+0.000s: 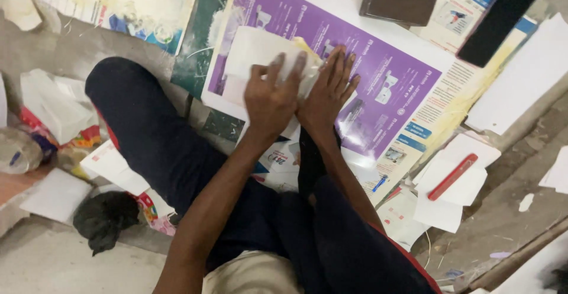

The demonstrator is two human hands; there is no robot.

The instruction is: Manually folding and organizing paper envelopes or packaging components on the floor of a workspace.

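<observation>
Lying flat on a glossy purple printed sheet (378, 75) is a folded piece of white paper (254, 54), and it is being pressed down by both hands. The paper is matte and roughly rectangular, with a pale yellow edge showing at its upper right corner. The left hand (271, 95) is being held palm down with fingers stretched flat over the lower part of the paper; nothing is being gripped by it. The right hand (328, 90) is being laid just beside it, touching it, fingers spread and flat, partly on the paper and partly on the purple sheet; it too is unclenched and pressing rather than grasping. The purple sheet is being carried by a layer of overlapping printed papers spread over a rough grey floor (503, 223). Above the hands, a dark brown rectangular block (397, 4) is resting on the upper white border of the sheet, and a slim black slab (500, 18) is lying tilted at the top right. To the lower right, a red stick-shaped tool (452, 177) is resting on a loose stack of white paper squares (455, 193). A dark-trousered knee (142, 116) is being bent to the left, with a crumpled black cloth (103, 217) near it.
</observation>
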